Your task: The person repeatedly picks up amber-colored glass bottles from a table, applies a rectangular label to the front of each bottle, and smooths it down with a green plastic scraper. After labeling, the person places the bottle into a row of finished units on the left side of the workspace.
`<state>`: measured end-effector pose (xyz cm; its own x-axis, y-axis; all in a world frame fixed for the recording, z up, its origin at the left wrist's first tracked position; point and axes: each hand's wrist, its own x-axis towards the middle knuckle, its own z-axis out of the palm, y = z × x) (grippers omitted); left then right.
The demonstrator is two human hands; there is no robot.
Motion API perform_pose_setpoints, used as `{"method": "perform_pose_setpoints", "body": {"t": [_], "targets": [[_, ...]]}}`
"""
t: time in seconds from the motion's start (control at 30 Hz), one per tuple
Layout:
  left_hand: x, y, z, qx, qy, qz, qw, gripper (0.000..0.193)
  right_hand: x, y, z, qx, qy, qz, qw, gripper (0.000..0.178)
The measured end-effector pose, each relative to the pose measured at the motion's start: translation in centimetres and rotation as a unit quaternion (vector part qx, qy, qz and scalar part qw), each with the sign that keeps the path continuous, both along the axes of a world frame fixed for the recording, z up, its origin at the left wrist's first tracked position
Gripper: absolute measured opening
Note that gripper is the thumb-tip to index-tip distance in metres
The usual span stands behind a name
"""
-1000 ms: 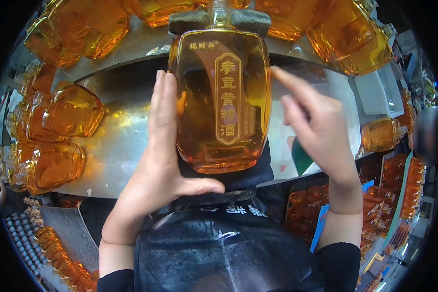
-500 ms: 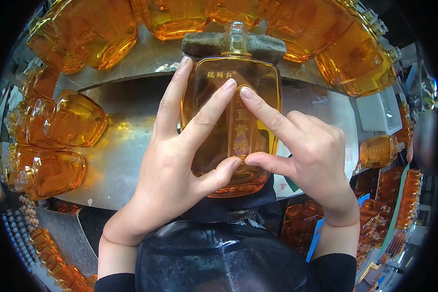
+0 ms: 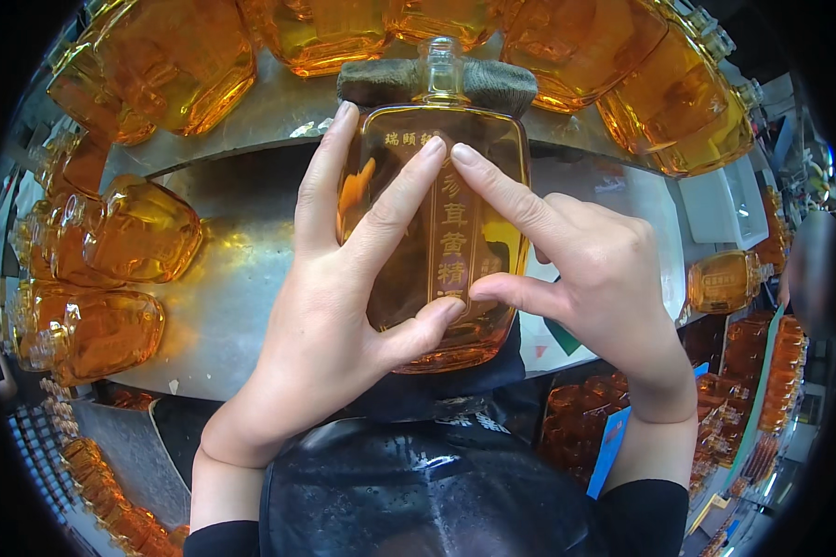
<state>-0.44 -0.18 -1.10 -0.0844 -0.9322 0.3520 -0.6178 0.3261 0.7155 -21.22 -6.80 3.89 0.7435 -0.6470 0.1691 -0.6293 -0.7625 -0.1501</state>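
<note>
A flat amber glass bottle (image 3: 409,278) lies front up before me, its clear neck (image 3: 440,70) pointing away across a dark grey cloth roll (image 3: 381,82). Gold writing runs down a narrow printed strip (image 3: 451,218) on its face. My left hand (image 3: 330,278) is spread over the bottle's left side; index tip and thumb touch the glass by the strip's top and bottom. From the right, my right hand (image 3: 590,265) stretches index and thumb over the strip, its other fingers curled. Both index tips nearly meet near the top.
More amber bottles (image 3: 176,65) stand along a raised curved metal ledge behind. Others lie at the left (image 3: 144,227) on the metal table (image 3: 228,320). At the right are a white plastic bin (image 3: 729,209) and another bottle (image 3: 720,283). Crated bottles (image 3: 585,418) sit low right.
My right hand has shifted slightly right and its index has moved up and left, uncovering more of the gold writing. My left hand stays nearly in place. The bottle appears slightly further left.
</note>
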Motion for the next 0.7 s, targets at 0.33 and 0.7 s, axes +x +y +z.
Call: {"method": "perform_pose_setpoints", "body": {"t": [0.33,0.7], "targets": [[0.0,-0.1,0.1,0.004,-0.003,-0.009,1.000,0.089,-5.2,-5.8,1.0,0.276,-0.426,-0.122,0.852,0.059],[1.2,0.1,-1.5,0.013,0.053,-0.022,0.998,0.118,2.7,-4.6,0.7,-0.206,-0.190,0.168,0.945,0.030]]}}
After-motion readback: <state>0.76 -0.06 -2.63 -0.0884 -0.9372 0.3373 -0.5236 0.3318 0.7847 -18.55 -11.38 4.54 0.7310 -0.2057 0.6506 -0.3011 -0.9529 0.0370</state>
